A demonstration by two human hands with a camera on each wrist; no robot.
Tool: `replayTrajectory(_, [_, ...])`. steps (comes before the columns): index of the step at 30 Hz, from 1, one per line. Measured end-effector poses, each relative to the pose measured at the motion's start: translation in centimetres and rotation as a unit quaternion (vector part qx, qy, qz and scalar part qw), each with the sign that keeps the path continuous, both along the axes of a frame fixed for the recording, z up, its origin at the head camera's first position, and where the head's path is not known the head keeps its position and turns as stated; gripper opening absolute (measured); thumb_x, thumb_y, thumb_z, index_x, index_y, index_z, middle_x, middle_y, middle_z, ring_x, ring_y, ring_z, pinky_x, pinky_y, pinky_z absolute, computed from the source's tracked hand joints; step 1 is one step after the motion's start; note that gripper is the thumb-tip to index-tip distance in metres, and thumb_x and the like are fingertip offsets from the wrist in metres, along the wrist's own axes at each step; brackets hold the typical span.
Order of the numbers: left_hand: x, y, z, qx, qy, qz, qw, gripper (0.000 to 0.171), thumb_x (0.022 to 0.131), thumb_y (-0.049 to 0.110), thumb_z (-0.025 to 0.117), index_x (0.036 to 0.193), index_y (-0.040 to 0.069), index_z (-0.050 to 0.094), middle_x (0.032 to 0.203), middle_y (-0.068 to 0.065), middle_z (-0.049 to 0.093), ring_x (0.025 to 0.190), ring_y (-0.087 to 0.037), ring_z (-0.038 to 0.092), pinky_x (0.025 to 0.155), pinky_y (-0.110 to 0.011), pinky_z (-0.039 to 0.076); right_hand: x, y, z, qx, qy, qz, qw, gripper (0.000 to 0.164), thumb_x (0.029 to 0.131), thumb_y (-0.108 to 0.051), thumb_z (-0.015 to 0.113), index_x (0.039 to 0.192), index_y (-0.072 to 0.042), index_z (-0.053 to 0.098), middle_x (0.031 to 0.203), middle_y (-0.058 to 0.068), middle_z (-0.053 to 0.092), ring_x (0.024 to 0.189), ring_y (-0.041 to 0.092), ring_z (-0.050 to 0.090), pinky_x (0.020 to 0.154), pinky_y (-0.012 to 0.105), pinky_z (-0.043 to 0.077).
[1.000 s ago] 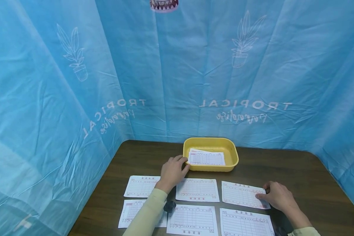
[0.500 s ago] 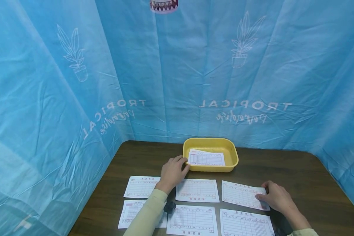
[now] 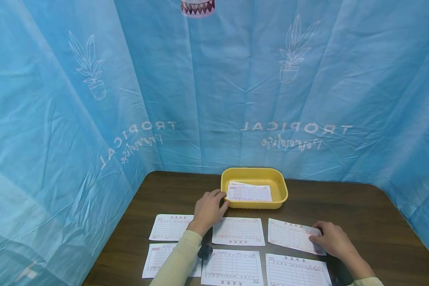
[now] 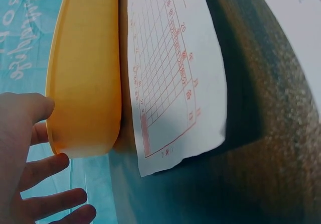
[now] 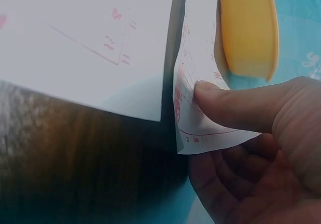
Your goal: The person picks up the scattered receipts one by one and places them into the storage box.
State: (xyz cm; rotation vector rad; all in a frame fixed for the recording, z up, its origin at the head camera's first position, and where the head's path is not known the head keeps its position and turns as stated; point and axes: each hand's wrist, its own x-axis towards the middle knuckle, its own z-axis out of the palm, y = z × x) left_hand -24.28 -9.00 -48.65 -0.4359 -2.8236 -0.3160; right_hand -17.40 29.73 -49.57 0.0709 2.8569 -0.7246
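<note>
My left hand holds the left front corner of a yellow plastic basin, its thumb at the rim and the other fingers spread. Several printed receipt slips lie inside the basin. At the right, my right hand pinches the right end of a receipt slip, thumb on top and fingers beneath. In the right wrist view that end of the slip is lifted and bent. Between the hands lies another receipt slip, in front of the basin.
A front row holds a left slip, a middle slip and a right slip. Another slip lies left of my left forearm. Blue printed cloth hangs around the dark wooden table.
The view tilts very slightly. Both hands keep their places, the left at the basin and the right on the end of the slip.
</note>
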Motion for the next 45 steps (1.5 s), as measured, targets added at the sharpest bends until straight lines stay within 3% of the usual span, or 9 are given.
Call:
replayTrajectory(7, [0.1, -0.1, -0.1, 0.006, 0.009, -0.003, 0.9999, 0.040, 0.094, 0.048, 0.055, 0.125, 0.023, 0.064, 0.131, -0.002, 0.057, 0.111, -0.024, 0.057, 0.083, -0.043, 0.052, 0.3, -0.1, -0.1, -0.012, 0.022, 0.015, 1.000, 0.024, 0.080, -0.019, 0.078, 0.096, -0.004, 0.067, 0.082, 0.002, 0.061, 0.073, 0.019, 0.053, 0.065, 0.038, 0.048])
replayTrajectory(13, [0.0, -0.2, -0.2, 0.003, 0.007, 0.000, 1.0000, 0.041, 0.094, 0.048, 0.056, 0.125, 0.023, 0.064, 0.131, -0.002, 0.057, 0.112, -0.023, 0.056, 0.085, -0.043, 0.051, 0.4, -0.2, -0.3, -0.009, 0.035, 0.020, 0.999, 0.019, 0.079, -0.017, 0.079, 0.091, -0.007, 0.068, 0.078, 0.000, 0.060, 0.071, 0.018, 0.053, 0.063, 0.035, 0.046])
replayTrajectory(26, [0.4, 0.0, 0.1, 0.004, 0.008, -0.002, 1.0000, 0.039, 0.093, 0.047, 0.058, 0.124, 0.023, 0.064, 0.130, -0.002, 0.058, 0.111, -0.024, 0.057, 0.084, -0.043, 0.052, 0.2, 1.0, -0.4, -0.042, 0.022, 0.044, 0.998, 0.030, 0.083, -0.024, 0.076, 0.102, -0.003, 0.069, 0.089, 0.004, 0.065, 0.075, 0.019, 0.054, 0.065, 0.038, 0.047])
replayTrajectory(35, [0.3, 0.1, 0.1, -0.004, 0.009, 0.009, 0.9999, 0.040, 0.093, 0.048, 0.059, 0.124, 0.024, 0.064, 0.129, 0.000, 0.058, 0.110, -0.023, 0.057, 0.084, -0.043, 0.052, 0.1, 1.3, 0.5, -0.049, 0.060, 0.059, 0.995, 0.036, 0.085, -0.029, 0.073, 0.107, -0.001, 0.069, 0.098, 0.010, 0.067, 0.083, 0.023, 0.056, 0.073, 0.047, 0.049])
replayTrajectory(45, [0.3, -0.1, -0.1, -0.006, 0.007, 0.009, 0.9999, 0.040, 0.093, 0.048, 0.057, 0.125, 0.025, 0.064, 0.130, 0.000, 0.058, 0.112, -0.023, 0.057, 0.084, -0.044, 0.052, 0.3, 1.6, 1.2, -0.100, 0.049, 0.054, 0.992, 0.038, 0.085, -0.033, 0.073, 0.107, -0.002, 0.070, 0.093, 0.003, 0.066, 0.080, 0.018, 0.054, 0.067, 0.035, 0.046])
